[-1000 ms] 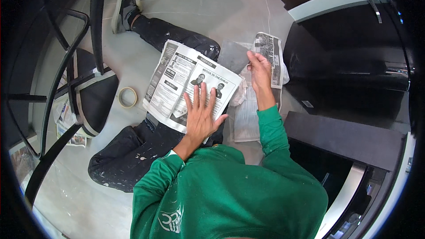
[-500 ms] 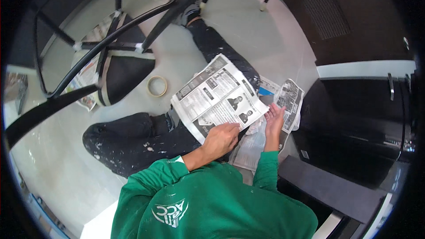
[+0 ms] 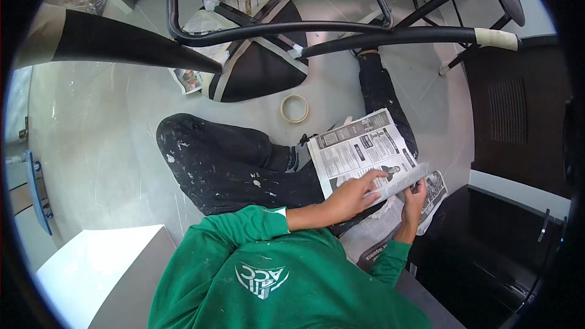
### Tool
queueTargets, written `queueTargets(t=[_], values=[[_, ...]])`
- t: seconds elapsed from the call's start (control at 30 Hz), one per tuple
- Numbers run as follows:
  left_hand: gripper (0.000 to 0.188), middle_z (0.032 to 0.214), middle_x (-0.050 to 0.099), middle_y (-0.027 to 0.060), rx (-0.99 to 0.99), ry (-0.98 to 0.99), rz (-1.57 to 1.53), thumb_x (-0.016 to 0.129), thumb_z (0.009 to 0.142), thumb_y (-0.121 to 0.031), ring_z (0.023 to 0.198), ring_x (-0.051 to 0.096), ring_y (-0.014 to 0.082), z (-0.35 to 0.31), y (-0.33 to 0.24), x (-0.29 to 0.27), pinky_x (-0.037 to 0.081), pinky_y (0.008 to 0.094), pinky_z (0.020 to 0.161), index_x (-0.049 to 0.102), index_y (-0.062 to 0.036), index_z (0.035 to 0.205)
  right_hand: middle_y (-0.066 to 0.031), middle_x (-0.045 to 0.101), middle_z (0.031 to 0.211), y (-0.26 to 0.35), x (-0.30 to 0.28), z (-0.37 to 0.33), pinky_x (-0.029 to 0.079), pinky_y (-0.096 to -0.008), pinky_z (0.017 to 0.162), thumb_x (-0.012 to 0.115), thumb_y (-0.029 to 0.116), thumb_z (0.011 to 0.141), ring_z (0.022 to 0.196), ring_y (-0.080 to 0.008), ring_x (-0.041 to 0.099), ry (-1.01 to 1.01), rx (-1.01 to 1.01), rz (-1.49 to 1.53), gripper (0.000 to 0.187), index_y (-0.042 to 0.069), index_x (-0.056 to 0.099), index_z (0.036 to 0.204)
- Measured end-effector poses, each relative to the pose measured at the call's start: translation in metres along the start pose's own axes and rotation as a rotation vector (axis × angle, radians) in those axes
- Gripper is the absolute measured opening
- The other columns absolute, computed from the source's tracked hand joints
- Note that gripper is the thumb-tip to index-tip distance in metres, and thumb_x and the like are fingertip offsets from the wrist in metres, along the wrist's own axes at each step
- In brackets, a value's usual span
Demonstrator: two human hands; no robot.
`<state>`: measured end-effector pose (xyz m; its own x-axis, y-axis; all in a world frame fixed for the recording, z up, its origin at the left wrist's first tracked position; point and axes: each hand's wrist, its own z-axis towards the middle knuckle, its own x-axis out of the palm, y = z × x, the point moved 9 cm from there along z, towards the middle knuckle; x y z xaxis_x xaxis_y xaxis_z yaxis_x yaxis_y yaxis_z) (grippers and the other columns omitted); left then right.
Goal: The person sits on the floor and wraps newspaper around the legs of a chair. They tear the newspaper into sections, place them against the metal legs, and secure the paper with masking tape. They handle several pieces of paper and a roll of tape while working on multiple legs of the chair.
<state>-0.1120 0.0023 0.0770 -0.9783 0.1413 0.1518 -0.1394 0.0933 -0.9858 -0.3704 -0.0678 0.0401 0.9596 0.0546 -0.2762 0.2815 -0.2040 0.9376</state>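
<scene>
A grey tiled floor (image 3: 109, 146) with dark furniture around it, seen from above a person seated there in a green top (image 3: 268, 268) and dark trousers (image 3: 237, 170) (spattered with pale paint). A newspaper (image 3: 341, 157) lies across the lap, directly ahead of the left grip (image 3: 348, 200) and extending leftward from the right grip (image 3: 413, 204). The left grip is partly open over the page, index finger stretched out, the others loosely bent, pinching nothing. The right grip is closed on the newspaper's right edge, which curls upward. More paper (image 3: 372, 231) lies just below and beside the right grip. Beyond the left grip, toward the upper left, is a roll of tape (image 3: 295, 121); farther that way, a black seat (image 3: 262, 73) with metal legs. A white box (image 3: 103, 262) stands well left of both grips, a glossy black cabinet (image 3: 487, 250) to their right.
</scene>
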Motion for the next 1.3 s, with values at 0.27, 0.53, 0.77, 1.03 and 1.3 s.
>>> queueTargets(t=[0.27,0.53,0.77,1.03,1.3], values=[[0.035,0.094,0.073,0.0039,-0.176,0.139,-0.437,0.085,0.084,-0.008,0.084,0.067,0.0071,0.022,-0.021,-0.042,0.054,0.0227,0.074,0.066,0.0027,0.111,-0.0139,0.05,0.147,0.097,0.082,0.023,0.034,-0.041,0.117,0.094,0.031,0.071,0.137,-0.027,0.047,0.256,-0.212,0.256,0.106,-0.004,0.035,0.151],[0.029,0.102,0.073,0.0061,-0.184,0.05,-0.501,0.08,0.089,-0.01,0.089,0.068,0.0086,0.021,-0.047,-0.102,0.055,0.0252,0.078,0.066,0.0005,0.111,-0.0073,0.068,0.116,0.148,0.083,0.044,0.051,-0.0314,0.095,0.082,0.007,0.085,0.107,-0.016,0.064,0.213,-0.215,-0.068,0.045,0.001,0.062,0.124],[0.026,0.1,0.074,0.0111,-0.272,-0.379,-0.623,0.069,0.099,-0.015,0.08,0.071,0.0116,-0.01,0.002,-0.213,0.058,0.0251,0.071,0.063,0.0045,0.116,-0.0157,0.065,0.131,0.128,-0.146,0.034,0.052,-0.0399,0.099,0.069,0.022,0.098,0.117,-0.0258,0.065,-0.467,-0.204,0.188,0.047,-0.002,0.056,0.137],[0.029,0.103,0.073,0.011,-0.308,-0.58,-0.459,0.066,0.102,-0.018,0.084,0.071,0.0124,-0.08,0.108,-0.297,0.058,0.0263,0.076,0.061,0.0046,0.12,-0.0167,0.067,0.128,-0.113,-0.342,-0.053,0.055,-0.0447,0.095,0.079,0.019,0.088,0.109,-0.0314,0.068,-0.849,0.239,-0.352,0.051,-0.006,0.062,0.13],[0.029,0.105,0.072,0.0098,-0.318,-0.52,-0.333,0.064,0.103,-0.017,0.087,0.068,0.0115,-0.079,0.098,-0.292,0.055,0.0264,0.079,0.06,0.0055,0.12,-0.0175,0.069,0.125,0.02,-0.107,0.026,0.051,-0.0339,0.1,0.068,0.016,0.098,0.114,-0.0245,0.066,-0.469,-0.135,-0.296,0.042,-0.003,0.06,0.134]])
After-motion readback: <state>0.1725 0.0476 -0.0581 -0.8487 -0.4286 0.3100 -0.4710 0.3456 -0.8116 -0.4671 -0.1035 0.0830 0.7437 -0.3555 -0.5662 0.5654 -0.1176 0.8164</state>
